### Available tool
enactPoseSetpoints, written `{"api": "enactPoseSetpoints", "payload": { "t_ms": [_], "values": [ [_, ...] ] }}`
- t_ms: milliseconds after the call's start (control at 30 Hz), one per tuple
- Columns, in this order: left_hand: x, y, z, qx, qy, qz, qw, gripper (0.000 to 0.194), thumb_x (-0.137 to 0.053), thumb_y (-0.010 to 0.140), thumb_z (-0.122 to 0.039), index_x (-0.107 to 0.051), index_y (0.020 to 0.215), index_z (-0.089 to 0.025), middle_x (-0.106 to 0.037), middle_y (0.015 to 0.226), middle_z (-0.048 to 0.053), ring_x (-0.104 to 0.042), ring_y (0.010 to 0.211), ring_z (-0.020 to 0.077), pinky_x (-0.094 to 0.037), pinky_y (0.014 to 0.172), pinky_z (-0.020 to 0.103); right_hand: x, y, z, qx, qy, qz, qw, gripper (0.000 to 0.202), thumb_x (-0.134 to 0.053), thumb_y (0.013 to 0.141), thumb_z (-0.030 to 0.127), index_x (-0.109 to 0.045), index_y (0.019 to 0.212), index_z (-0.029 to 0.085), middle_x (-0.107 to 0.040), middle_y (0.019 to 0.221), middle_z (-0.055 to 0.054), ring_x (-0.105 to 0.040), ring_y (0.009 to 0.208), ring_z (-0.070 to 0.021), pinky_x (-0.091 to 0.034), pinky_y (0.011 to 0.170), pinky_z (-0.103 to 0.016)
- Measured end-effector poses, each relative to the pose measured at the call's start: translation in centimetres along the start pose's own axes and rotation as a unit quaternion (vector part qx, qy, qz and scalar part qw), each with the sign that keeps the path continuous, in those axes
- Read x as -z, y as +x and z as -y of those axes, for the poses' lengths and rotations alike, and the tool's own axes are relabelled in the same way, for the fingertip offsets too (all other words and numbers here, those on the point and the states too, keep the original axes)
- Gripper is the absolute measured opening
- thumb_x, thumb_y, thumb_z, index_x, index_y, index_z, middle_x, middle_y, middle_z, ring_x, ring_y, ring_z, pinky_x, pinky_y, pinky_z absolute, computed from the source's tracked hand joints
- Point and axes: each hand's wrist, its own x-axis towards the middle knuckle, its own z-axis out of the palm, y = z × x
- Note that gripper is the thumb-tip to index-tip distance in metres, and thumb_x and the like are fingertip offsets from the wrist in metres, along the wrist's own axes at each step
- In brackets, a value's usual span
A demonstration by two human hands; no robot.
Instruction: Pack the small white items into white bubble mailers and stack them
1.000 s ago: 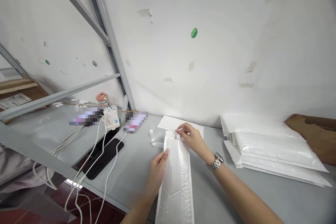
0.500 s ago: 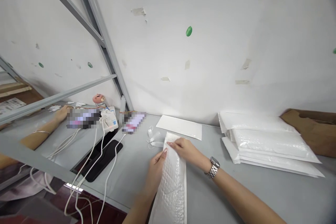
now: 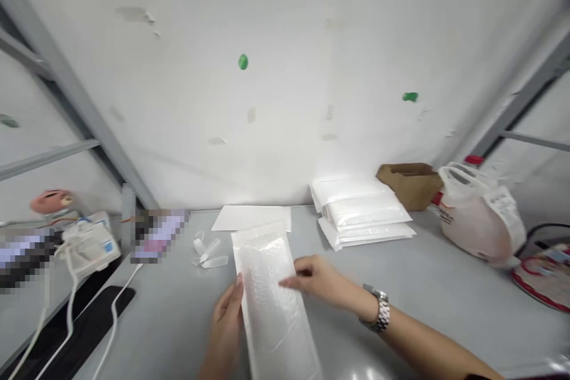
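Note:
A white bubble mailer (image 3: 271,303) lies lengthwise in front of me, its top end pointing toward the wall. My left hand (image 3: 228,312) grips its left edge, thumb on top and the other fingers mostly hidden. On the opposite edge is my right hand (image 3: 314,279), closed around the side with one fingertip over the mailer's face; a metal watch (image 3: 377,309) is on that wrist. Just beyond the mailer's top lies a flat white envelope (image 3: 249,218). Small white tags with loops (image 3: 211,254) rest to the left of it.
Several white padded mailers (image 3: 363,214) are stacked at the back right, beside a brown cardboard box (image 3: 409,184) and a white plastic bag (image 3: 478,214). On the left are a phone (image 3: 160,234), a power strip (image 3: 91,243), white cables and a black device (image 3: 95,326).
My view has swung to the right. Both hands have moved from the mailer's top end down to its two sides, and its face now shows wider.

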Motion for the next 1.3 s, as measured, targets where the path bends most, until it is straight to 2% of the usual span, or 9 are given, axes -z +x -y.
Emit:
{"api": "enactPoseSetpoints", "payload": {
  "t_ms": [167,267,333,433,533,700,833,1067,1300],
  "values": [
    [0.2,0.8,-0.4,-0.084,0.028,0.116,0.989,0.049,-0.056,0.076,-0.053,-0.063,0.111,-0.019,-0.063,0.118,0.009,-0.051,0.116,0.0279,-0.043,0.098,0.039,7.5,-4.0,2.1,0.085,-0.108,-0.344,0.929,0.045,-0.055,0.083,0.041,-0.041,0.046,0.019,-0.04,0.047,0.005,-0.042,0.048,-0.009,-0.036,0.052,-0.024],
    [0.8,1.7,-0.3,-0.061,0.052,0.083,0.993,0.047,-0.057,0.075,-0.052,-0.065,0.107,-0.017,-0.065,0.113,0.01,-0.053,0.114,0.0299,-0.045,0.096,0.043,12.2,-4.9,1.9,0.165,-0.274,-0.568,0.759,0.036,-0.053,0.086,0.035,-0.053,0.054,0.019,-0.051,0.062,0.0,-0.049,0.061,-0.0121,-0.039,0.06,-0.025],
    [1.1,2.1,0.0,-0.052,0.057,0.057,0.995,0.047,-0.059,0.073,-0.052,-0.066,0.104,-0.017,-0.066,0.111,0.01,-0.055,0.112,0.0299,-0.046,0.094,0.042,14.7,-4.3,0.5,0.163,-0.394,-0.609,0.668,0.025,-0.046,0.09,0.031,-0.065,0.078,0.02,-0.059,0.081,-0.005,-0.053,0.071,-0.0142,-0.041,0.063,-0.026],
    [1.3,2.2,0.2,-0.045,0.065,0.043,0.996,0.047,-0.062,0.069,-0.053,-0.067,0.101,-0.019,-0.067,0.11,0.008,-0.056,0.111,0.0291,-0.049,0.091,0.039,17.1,-2.1,-2.9,0.061,-0.59,-0.477,0.649,0.031,-0.034,0.094,0.02,-0.06,0.109,0.017,-0.06,0.101,-0.012,-0.054,0.081,-0.0176,-0.04,0.066,-0.028],
    [1.2,2.1,0.1,-0.04,0.066,0.05,0.996,0.049,-0.065,0.065,-0.055,-0.069,0.098,-0.018,-0.069,0.105,0.009,-0.057,0.108,0.0294,-0.05,0.088,0.037,18.0,0.4,-6.0,0.052,-0.629,-0.395,0.668,0.028,-0.039,0.09,0.014,-0.064,0.101,0.017,-0.063,0.094,-0.012,-0.053,0.082,-0.0205,-0.038,0.065,-0.029],
    [0.8,2.0,-0.2,-0.029,0.065,0.06,0.996,0.047,-0.065,0.065,-0.054,-0.071,0.092,-0.017,-0.072,0.097,0.011,-0.062,0.1,0.0283,-0.05,0.085,0.037,17.4,2.8,-6.5,0.051,-0.625,-0.378,0.68,0.028,-0.038,0.09,0.017,-0.063,0.101,0.01,-0.061,0.094,-0.017,-0.05,0.085,-0.0262,-0.036,0.072,-0.036],
    [0.2,1.5,-0.3,-0.046,0.075,0.052,0.995,0.044,-0.061,0.068,-0.054,-0.072,0.088,-0.016,-0.072,0.093,0.012,-0.063,0.094,0.0279,-0.049,0.083,0.038,13.6,4.5,-4.7,0.08,-0.617,-0.339,0.705,0.033,-0.034,0.09,0.015,-0.056,0.114,0.008,-0.057,0.104,-0.019,-0.049,0.093,-0.0286,-0.034,0.079,-0.041],
    [0.1,1.1,-0.6,-0.044,0.07,0.062,0.995,0.044,-0.061,0.069,-0.052,-0.071,0.089,-0.014,-0.07,0.097,0.014,-0.062,0.097,0.028,-0.046,0.086,0.038,3.9,10.2,-4.6,0.152,-0.631,-0.068,0.757,0.04,-0.057,0.077,0.026,-0.055,0.117,0.016,-0.053,0.121,-0.013,-0.051,0.105,-0.0243,-0.039,0.085,-0.034],
    [0.3,1.2,-0.6,-0.048,0.06,0.052,0.996,0.042,-0.062,0.069,-0.05,-0.071,0.087,-0.013,-0.071,0.093,0.013,-0.063,0.094,0.0267,-0.047,0.085,0.038,1.6,14.3,-4.6,0.073,-0.656,-0.013,0.751,0.036,-0.056,0.084,0.024,-0.051,0.117,0.011,-0.06,0.102,-0.011,-0.059,0.089,-0.0213,-0.048,0.076,-0.037]
  ]
}}
